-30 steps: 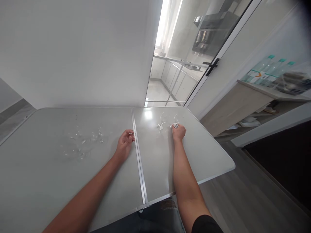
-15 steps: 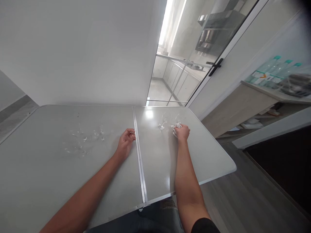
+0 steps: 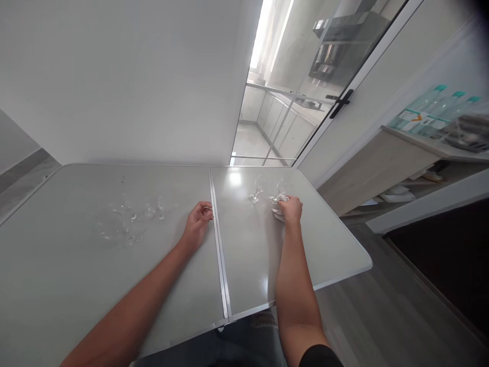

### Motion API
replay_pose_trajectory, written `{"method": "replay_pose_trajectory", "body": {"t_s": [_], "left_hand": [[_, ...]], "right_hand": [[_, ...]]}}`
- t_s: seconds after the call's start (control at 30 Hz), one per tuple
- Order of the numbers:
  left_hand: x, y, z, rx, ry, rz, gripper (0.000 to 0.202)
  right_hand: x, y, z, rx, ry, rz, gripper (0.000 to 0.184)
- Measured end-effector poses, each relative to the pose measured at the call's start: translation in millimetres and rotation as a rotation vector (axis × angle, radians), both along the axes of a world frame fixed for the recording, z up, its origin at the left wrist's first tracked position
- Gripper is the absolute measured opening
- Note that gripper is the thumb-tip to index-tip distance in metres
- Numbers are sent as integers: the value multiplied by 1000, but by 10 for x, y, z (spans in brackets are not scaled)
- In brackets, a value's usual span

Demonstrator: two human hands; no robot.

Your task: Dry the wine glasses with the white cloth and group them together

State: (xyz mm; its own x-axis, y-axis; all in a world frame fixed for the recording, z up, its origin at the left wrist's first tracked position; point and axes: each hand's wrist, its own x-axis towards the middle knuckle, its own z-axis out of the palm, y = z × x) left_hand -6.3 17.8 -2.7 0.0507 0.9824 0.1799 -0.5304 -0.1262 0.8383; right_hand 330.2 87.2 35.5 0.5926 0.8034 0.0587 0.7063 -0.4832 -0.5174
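My right hand (image 3: pixel 292 208) is closed round a small white cloth (image 3: pixel 279 211) on the grey table (image 3: pixel 248 265), right beside the foot of a clear stemmed glass (image 3: pixel 279 189). A second clear glass (image 3: pixel 255 191) stands a little to its left. My left hand (image 3: pixel 197 223) rests on the table by the metal centre seam (image 3: pixel 218 250), fingers curled with nothing seen in them. Several more clear glasses (image 3: pixel 130 221) stand grouped on the left half of the table.
A white wall rises behind the table. A glass door with a black handle (image 3: pixel 340 104) stands at the back right. A wooden shelf unit (image 3: pixel 405 153) carrying water bottles (image 3: pixel 431 109) is at the right, beyond the table's rounded corner.
My right hand has slid slightly right and nearer with the cloth. The view has shifted a little. My left hand has stayed by the seam.
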Motion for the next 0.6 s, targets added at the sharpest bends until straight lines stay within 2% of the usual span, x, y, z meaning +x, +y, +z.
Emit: {"method": "replay_pose_trajectory", "body": {"t_s": [0.13,0.2,0.27,0.37,0.43,0.47,0.6], "left_hand": [[1,10,-29,-23,-28,-24,20],[5,20,-44,-29,-47,-33,19],[15,26,-52,-37,-72,-21,20],[42,21,-49,-60,-112,15,22],[56,17,-44,-77,-143,23,23],[58,18,-43,-88,-163,29,23],[37,33,-49,-166,-204,48,23]], "right_hand": [[15,-75,93,-14,25,-72,19],[-2,-137,147,-129,155,24,12],[-61,-222,222,-310,340,297,18],[-231,-350,376,-515,528,944,28],[-386,-396,472,-483,576,1245,34],[-475,-406,510,-418,598,1309,37],[-915,-449,614,-77,668,1269,42]]}}
